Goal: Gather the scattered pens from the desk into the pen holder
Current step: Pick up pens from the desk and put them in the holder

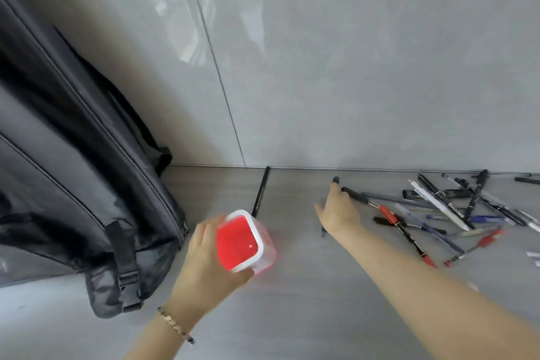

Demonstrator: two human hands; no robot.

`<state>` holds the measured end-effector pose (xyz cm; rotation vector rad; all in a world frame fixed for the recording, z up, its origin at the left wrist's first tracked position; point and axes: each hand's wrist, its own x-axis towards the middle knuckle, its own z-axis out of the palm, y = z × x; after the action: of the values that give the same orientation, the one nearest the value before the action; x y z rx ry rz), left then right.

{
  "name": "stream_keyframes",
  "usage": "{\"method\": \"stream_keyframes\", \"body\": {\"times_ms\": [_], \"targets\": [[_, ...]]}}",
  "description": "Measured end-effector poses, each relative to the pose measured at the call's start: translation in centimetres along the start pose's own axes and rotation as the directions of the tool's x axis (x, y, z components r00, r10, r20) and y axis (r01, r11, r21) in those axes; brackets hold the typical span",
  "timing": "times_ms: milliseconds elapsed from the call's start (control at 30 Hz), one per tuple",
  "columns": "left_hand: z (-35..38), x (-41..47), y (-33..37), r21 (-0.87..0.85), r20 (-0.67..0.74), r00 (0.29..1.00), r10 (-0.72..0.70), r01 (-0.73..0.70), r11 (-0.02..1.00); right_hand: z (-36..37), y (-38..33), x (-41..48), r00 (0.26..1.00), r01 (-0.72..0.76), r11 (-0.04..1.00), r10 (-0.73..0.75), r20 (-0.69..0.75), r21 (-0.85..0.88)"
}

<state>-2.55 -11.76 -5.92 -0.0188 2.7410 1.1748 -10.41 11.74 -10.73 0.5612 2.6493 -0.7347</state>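
My left hand (pixel 204 254) wraps the square red plastic pen holder (pixel 244 242) on the grey bench (pixel 292 316). A dark fabric backpack (pixel 73 184) stands left against the tiled wall (pixel 350 67). A long black pencil (pixel 261 191) lies behind the holder; scattered plastic pens (pixel 438 213) lie right, beyond my right hand (pixel 339 210).

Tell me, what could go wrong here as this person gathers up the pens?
The red, white-rimmed square plastic pen holder is gripped by the left hand alone and looks tilted, so dropped pens might miss. The right hand reaches into a crossed pile of pens; lifting one could scatter others.
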Motion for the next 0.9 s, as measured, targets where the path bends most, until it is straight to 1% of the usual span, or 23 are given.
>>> {"method": "stream_keyframes", "body": {"times_ms": [67, 133, 233, 300, 367, 400, 433, 500, 533, 567, 600, 633, 667, 700, 733, 767, 800, 833, 867, 900], "targets": [[-0.9, 0.2, -0.7, -0.023, -0.019, 1.000, -0.013, 0.012, 1.000, 1.3, -1.0, 0.9, 0.999, -0.041, 0.999, 0.042, -0.030, 0.030], [-1.5, 0.5, -1.5, -0.029, -0.026, 0.999, -0.035, 0.035, 0.999, 2.5, -2.0, 1.5, 0.998, -0.060, 0.997, 0.060, -0.003, 0.056], [-2.2, 0.8, -2.8, 0.005, -0.038, 0.998, -0.047, 0.047, 0.999, 3.8, -4.7, 1.8, 0.996, -0.039, 0.982, 0.023, 0.086, 0.187], [-2.5, 1.0, -3.4, 0.015, -0.046, 0.998, -0.050, 0.051, 0.999, 4.8, -7.4, 2.2, 0.995, -0.019, 0.966, -0.007, 0.098, 0.259], [-2.8, 1.2, -3.7, 0.021, -0.060, 0.996, -0.062, 0.063, 0.998, 5.8, -9.9, 2.7, 0.994, -0.024, 0.960, -0.008, 0.112, 0.280], [-2.9, 1.3, -3.8, 0.020, -0.067, 0.996, -0.066, 0.068, 0.997, 6.3, -10.9, 2.8, 0.993, -0.033, 0.970, 0.005, 0.118, 0.240], [-3.0, 1.3, -3.9, 0.018, -0.072, 0.995, -0.072, 0.073, 0.997, 6.8, -11.6, 2.9, 0.994, -0.036, 0.986, 0.018, 0.109, 0.161], [-3.0, 1.1, -4.0, 0.023, -0.074, 0.995, -0.068, 0.070, 0.997, 7.6, -12.3, 3.0, 0.999, -0.018, 1.000, 0.019, 0.049, -0.010], [-2.9, 1.0, -4.0, 0.032, -0.075, 0.996, -0.057, 0.060, 0.998, 7.8, -12.3, 3.0, 0.999, -0.001, 0.998, 0.003, 0.033, -0.062], [-2.8, 0.8, -4.1, 0.037, -0.075, 0.996, -0.050, 0.053, 0.998, 7.7, -12.3, 2.9, 0.999, 0.024, 0.997, -0.020, 0.048, -0.074], [-2.6, 0.5, -4.1, 0.038, -0.073, 0.996, -0.050, 0.053, 0.998, 7.6, -11.9, 2.8, 0.995, 0.061, 0.997, -0.057, 0.087, -0.044], [-2.4, 0.3, -4.0, 0.035, -0.066, 0.996, -0.055, 0.057, 0.998, 7.1, -11.5, 2.4, 0.986, 0.093, 0.995, -0.097, 0.132, 0.037], [-2.1, 0.0, -3.9, 0.030, -0.056, 0.997, -0.059, 0.061, 0.998, 6.3, -11.0, 1.8, 0.975, 0.106, 0.981, -0.135, 0.176, 0.163], [-1.7, -0.4, -3.7, 0.025, -0.040, 0.997, -0.062, 0.063, 0.998, 5.2, -10.4, 1.2, 0.972, 0.091, 0.942, -0.155, 0.179, 0.324], [-1.3, -0.6, -3.4, 0.024, -0.023, 0.998, -0.057, 0.058, 0.998, 3.8, -9.8, 0.3, 0.976, 0.049, 0.856, -0.150, 0.156, 0.514], [-0.8, -0.8, -3.0, 0.025, -0.006, 0.999, -0.044, 0.044, 0.999, 1.9, -9.4, -1.0, 0.981, 0.017, 0.714, -0.147, 0.127, 0.700], [-0.3, -0.9, -2.4, 0.031, 0.010, 1.000, -0.023, 0.023, 0.999, 0.0, -8.7, -2.5, 0.981, 0.024, 0.552, -0.174, 0.087, 0.833], [0.4, -0.9, -1.8, 0.038, 0.024, 1.000, -0.004, 0.003, 0.999, -1.9, -8.0, -4.1, 0.973, 0.069, 0.406, -0.228, 0.028, 0.911], [1.1, -0.9, -1.0, 0.048, 0.044, 0.999, 0.015, -0.017, 0.999, -3.5, -7.2, -5.8, 0.959, 0.127, 0.307, -0.279, -0.039, 0.943], [1.9, -0.8, 0.0, 0.056, 0.064, 0.997, 0.044, -0.047, 0.997, -4.5, -6.3, -7.4, 0.945, 0.180, 0.250, -0.312, -0.097, 0.951]]}}
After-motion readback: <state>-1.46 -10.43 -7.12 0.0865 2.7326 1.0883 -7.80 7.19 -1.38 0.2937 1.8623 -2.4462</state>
